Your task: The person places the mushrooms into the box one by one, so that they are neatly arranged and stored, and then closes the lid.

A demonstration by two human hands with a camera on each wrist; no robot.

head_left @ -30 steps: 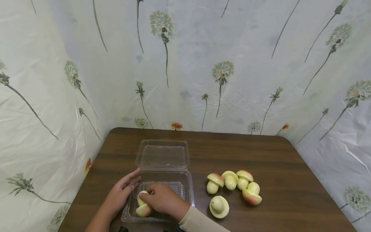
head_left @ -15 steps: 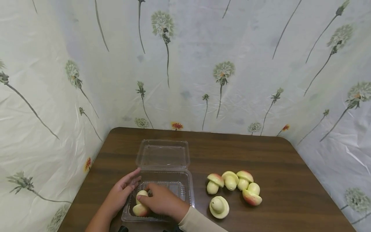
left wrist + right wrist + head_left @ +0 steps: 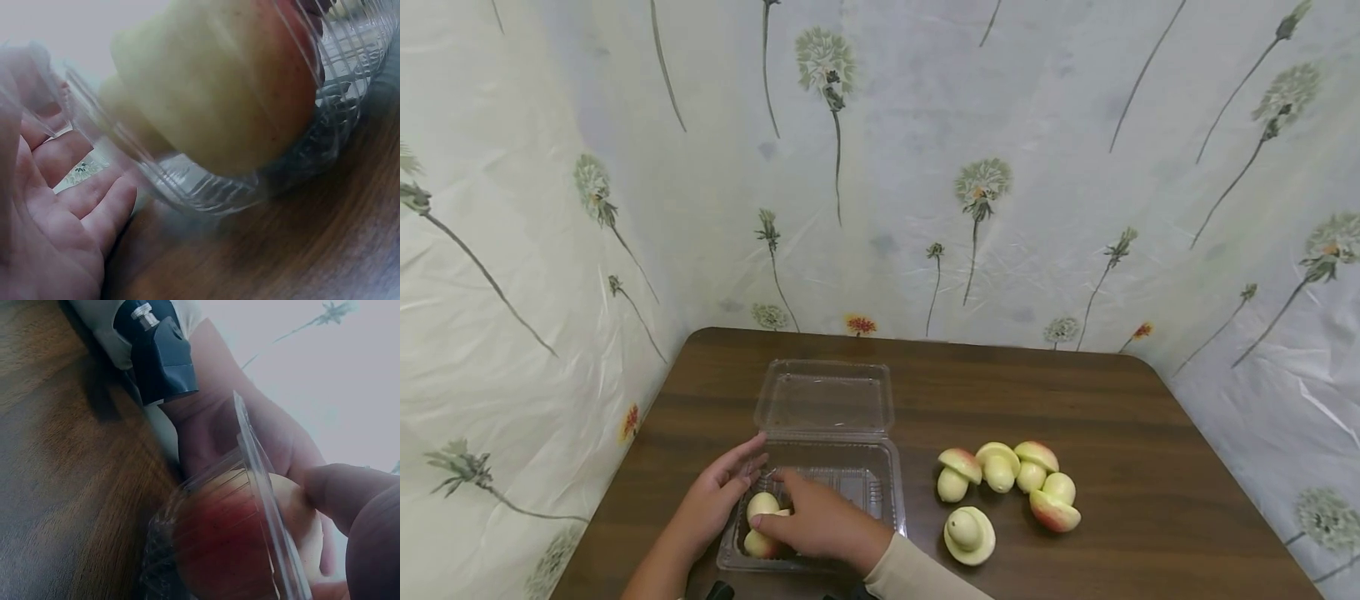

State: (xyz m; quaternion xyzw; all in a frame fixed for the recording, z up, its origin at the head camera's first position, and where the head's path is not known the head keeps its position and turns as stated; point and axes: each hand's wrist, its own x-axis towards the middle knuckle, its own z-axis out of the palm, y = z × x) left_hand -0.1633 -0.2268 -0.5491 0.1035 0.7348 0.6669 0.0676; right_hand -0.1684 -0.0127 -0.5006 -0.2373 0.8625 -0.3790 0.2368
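Mushroom's (image 3: 219,544) red cap, right-wrist only

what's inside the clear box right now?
One toy mushroom lies in the near-left corner of the clear box, held by the right hand. That hand covers the tray's middle, so more there can't be ruled out.

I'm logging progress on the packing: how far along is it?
Early. The clear container lies open, and one mushroom piece is inside it. The right hand grips that piece, while the left hand rests against the container's side. Five mushroom pieces wait on the table; the lid is unclosed.
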